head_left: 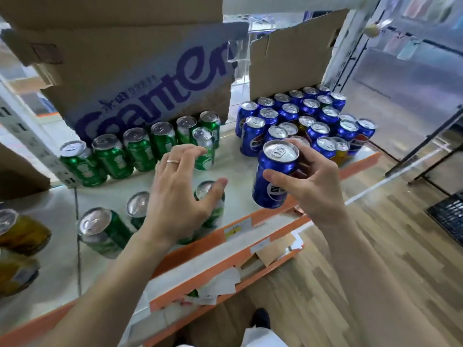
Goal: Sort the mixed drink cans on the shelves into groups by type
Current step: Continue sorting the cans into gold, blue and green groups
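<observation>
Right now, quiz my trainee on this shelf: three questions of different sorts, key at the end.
1. True or false: the right hand holds a green can.
2. Multiple choice: the back row of green cans stands in front of A) a cardboard box B) a plastic crate C) a glass bottle.
3. Fill in: the left hand reaches over a ____ can with fingers spread.

Key: 1 false, it grips a blue can. 2 A, the cardboard box. 3 green, the front green can.
</observation>
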